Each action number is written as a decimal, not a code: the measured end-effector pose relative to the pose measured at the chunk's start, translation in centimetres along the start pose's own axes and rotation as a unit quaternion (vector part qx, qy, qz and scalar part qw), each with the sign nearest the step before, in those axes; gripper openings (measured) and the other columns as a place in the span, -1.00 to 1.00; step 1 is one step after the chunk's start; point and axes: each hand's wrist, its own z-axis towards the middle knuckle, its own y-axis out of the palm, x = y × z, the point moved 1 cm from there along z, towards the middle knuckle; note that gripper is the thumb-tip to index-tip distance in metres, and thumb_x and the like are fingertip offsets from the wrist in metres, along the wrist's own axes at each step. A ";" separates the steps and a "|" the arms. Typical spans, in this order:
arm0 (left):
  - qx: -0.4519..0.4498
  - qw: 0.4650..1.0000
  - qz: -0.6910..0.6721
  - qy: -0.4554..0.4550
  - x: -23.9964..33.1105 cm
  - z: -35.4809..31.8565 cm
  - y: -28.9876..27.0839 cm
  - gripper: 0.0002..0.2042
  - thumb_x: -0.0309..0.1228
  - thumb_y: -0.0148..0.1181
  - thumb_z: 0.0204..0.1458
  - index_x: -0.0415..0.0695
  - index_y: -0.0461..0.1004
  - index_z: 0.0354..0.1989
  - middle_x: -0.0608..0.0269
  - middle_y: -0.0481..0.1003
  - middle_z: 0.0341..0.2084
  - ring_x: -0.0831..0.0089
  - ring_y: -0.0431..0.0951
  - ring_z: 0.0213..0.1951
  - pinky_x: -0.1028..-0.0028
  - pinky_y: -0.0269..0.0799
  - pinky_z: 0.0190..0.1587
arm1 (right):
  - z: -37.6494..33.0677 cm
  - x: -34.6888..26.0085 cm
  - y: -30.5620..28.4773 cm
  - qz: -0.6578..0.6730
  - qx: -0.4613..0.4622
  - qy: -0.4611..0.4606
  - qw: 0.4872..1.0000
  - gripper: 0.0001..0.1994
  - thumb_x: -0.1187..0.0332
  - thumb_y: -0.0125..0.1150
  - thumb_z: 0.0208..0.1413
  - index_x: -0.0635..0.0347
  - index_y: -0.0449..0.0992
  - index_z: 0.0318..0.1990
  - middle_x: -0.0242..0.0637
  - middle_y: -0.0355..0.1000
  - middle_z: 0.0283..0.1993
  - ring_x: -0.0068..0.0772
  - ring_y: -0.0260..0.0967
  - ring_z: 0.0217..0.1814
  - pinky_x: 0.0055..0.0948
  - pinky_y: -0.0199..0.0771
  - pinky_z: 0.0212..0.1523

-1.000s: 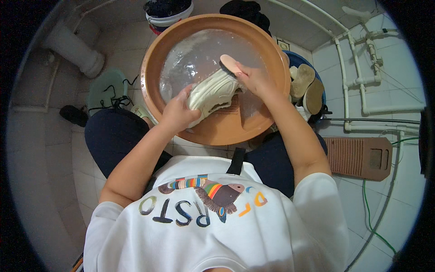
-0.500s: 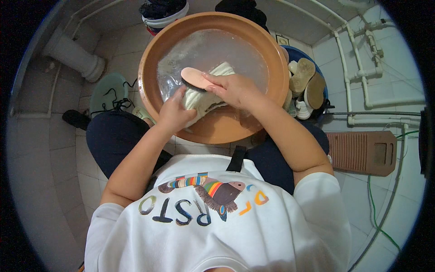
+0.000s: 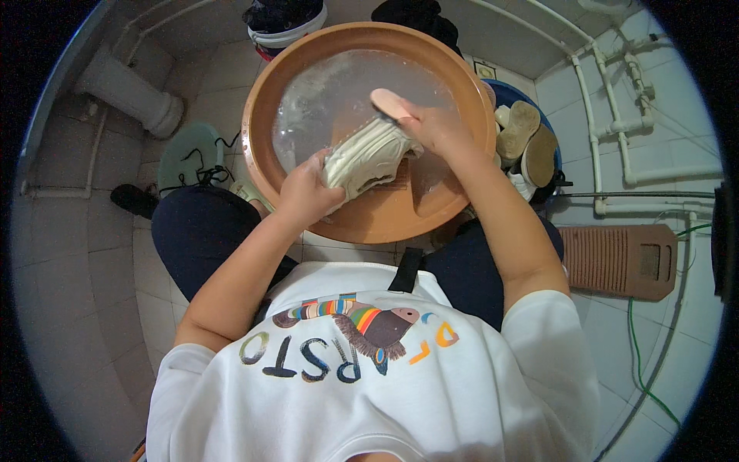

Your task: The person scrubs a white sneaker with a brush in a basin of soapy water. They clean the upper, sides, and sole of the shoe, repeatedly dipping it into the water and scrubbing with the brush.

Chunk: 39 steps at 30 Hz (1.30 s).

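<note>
My left hand is closed round the near left end of a wet, cream-coloured shoe. The shoe is tilted over soapy water in a large orange-brown basin between my knees. In my right hand is a scrubbing brush with a pale pink, rounded back. The brush is at the shoe's far right end; its bristles are hidden, so whether they touch the shoe I cannot tell.
To the right of the basin, a blue tub holds several shoes. A brown washboard lies beside my right knee. A pale green basin with black laces stands at left. White pipes line the right wall.
The brush has moved right and away from me, from the shoe's middle to its far end. The shoe has turned, showing more of its side, and my left hand has shifted slightly right.
</note>
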 end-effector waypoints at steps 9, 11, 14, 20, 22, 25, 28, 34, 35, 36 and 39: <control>0.009 1.000 0.008 0.000 -0.4 -0.1 0.1 -0.36 -0.36 0.18 -0.35 -0.25 0.25 0.06 -0.09 0.47 -0.31 0.15 0.50 -0.25 0.38 0.38 -0.17 | 0.7 1.6 2.4 0.127 0.042 -0.084 0.987 -0.53 -0.05 -0.13 0.07 0.06 0.45 -0.05 -0.03 0.40 -0.10 -0.06 0.36 -0.04 -0.22 0.32 -0.05; 0.012 1.000 -0.001 0.010 -0.9 0.2 0.5 -0.35 -0.36 0.18 -0.35 -0.24 0.24 0.07 -0.09 0.47 -0.31 0.13 0.50 -0.24 0.36 0.38 -0.17 | 2.4 3.5 1.6 0.122 0.017 0.003 0.992 -0.46 -0.11 -0.12 0.03 0.14 0.45 -0.06 0.00 0.39 -0.08 -0.07 0.36 -0.02 -0.23 0.31 -0.04; 0.013 0.999 0.034 -0.006 -0.1 -0.1 0.1 -0.34 -0.36 0.18 -0.36 -0.22 0.24 0.07 -0.09 0.47 -0.31 0.12 0.50 -0.24 0.36 0.38 -0.17 | 1.2 1.9 1.7 0.067 0.041 0.006 0.997 -0.45 -0.16 -0.15 0.01 0.07 0.47 -0.08 -0.04 0.41 -0.09 -0.07 0.37 -0.04 -0.21 0.30 -0.03; 0.028 0.999 0.029 0.006 -0.4 -0.2 0.3 -0.36 -0.36 0.17 -0.36 -0.18 0.26 0.06 -0.08 0.47 -0.30 0.15 0.50 -0.24 0.37 0.38 -0.17 | -0.6 0.1 2.0 0.154 0.003 -0.096 0.983 -0.60 0.04 -0.03 0.08 -0.18 0.33 0.08 -0.09 0.44 -0.14 -0.11 0.41 -0.13 -0.33 0.34 -0.08; 0.016 1.000 0.020 0.006 0.2 0.1 0.0 -0.37 -0.37 0.17 -0.36 -0.19 0.26 0.05 -0.07 0.47 -0.31 0.15 0.50 -0.24 0.38 0.38 -0.17 | 2.3 4.5 2.6 0.163 0.046 -0.042 0.985 -0.60 0.04 -0.06 0.08 -0.16 0.33 0.08 -0.09 0.44 -0.15 -0.16 0.42 -0.16 -0.34 0.36 -0.10; 0.028 1.000 0.005 0.000 -0.1 0.2 -0.1 -0.38 -0.37 0.18 -0.37 -0.19 0.27 0.03 -0.06 0.48 -0.31 0.16 0.50 -0.24 0.38 0.38 -0.18 | 1.2 1.6 1.5 0.107 -0.021 0.058 0.992 -0.59 -0.01 -0.10 0.09 -0.20 0.33 0.08 -0.12 0.44 -0.15 -0.15 0.42 -0.14 -0.35 0.36 -0.10; 0.011 0.999 0.026 -0.026 0.5 0.1 -0.3 -0.38 -0.37 0.19 -0.38 -0.20 0.28 0.03 -0.04 0.48 -0.31 0.18 0.50 -0.24 0.40 0.38 -0.17 | -3.8 -2.7 1.3 0.047 0.032 -0.111 0.992 -0.60 0.01 -0.08 0.08 -0.19 0.34 0.07 -0.12 0.44 -0.14 -0.15 0.41 -0.13 -0.33 0.35 -0.09; 0.033 0.999 -0.026 0.008 -1.8 0.8 0.4 -0.36 -0.36 0.21 -0.38 -0.27 0.26 0.02 -0.04 0.48 -0.31 0.21 0.51 -0.25 0.41 0.38 -0.17 | -0.2 2.2 1.4 0.215 0.014 -0.004 0.976 -0.62 0.03 -0.05 0.08 -0.08 0.41 0.01 -0.06 0.41 -0.11 -0.10 0.38 -0.09 -0.33 0.33 -0.08; 0.035 0.999 -0.039 0.010 -2.2 1.0 0.5 -0.35 -0.36 0.21 -0.38 -0.27 0.26 0.03 -0.03 0.48 -0.30 0.22 0.51 -0.25 0.42 0.38 -0.17 | -0.4 2.5 0.9 0.210 0.016 0.019 0.977 -0.61 0.03 -0.05 0.08 -0.08 0.42 0.00 -0.05 0.41 -0.10 -0.09 0.37 -0.08 -0.33 0.33 -0.07; 0.037 0.998 -0.053 0.013 -2.5 1.2 0.6 -0.34 -0.36 0.21 -0.39 -0.27 0.26 0.03 -0.03 0.48 -0.30 0.23 0.51 -0.25 0.42 0.38 -0.17 | -0.5 2.5 0.5 0.204 0.018 0.041 0.978 -0.61 0.02 -0.05 0.07 -0.07 0.42 0.00 -0.04 0.40 -0.09 -0.08 0.37 -0.07 -0.33 0.32 -0.07; 0.030 0.998 -0.045 -0.036 -2.0 1.1 0.1 -0.32 -0.35 0.22 -0.39 -0.29 0.24 0.05 -0.02 0.48 -0.28 0.24 0.50 -0.24 0.44 0.37 -0.16 | -4.5 -3.0 0.4 0.079 0.014 -0.060 0.995 -0.59 -0.01 -0.03 0.05 -0.06 0.43 -0.01 -0.05 0.42 -0.12 -0.11 0.38 -0.08 -0.33 0.31 -0.04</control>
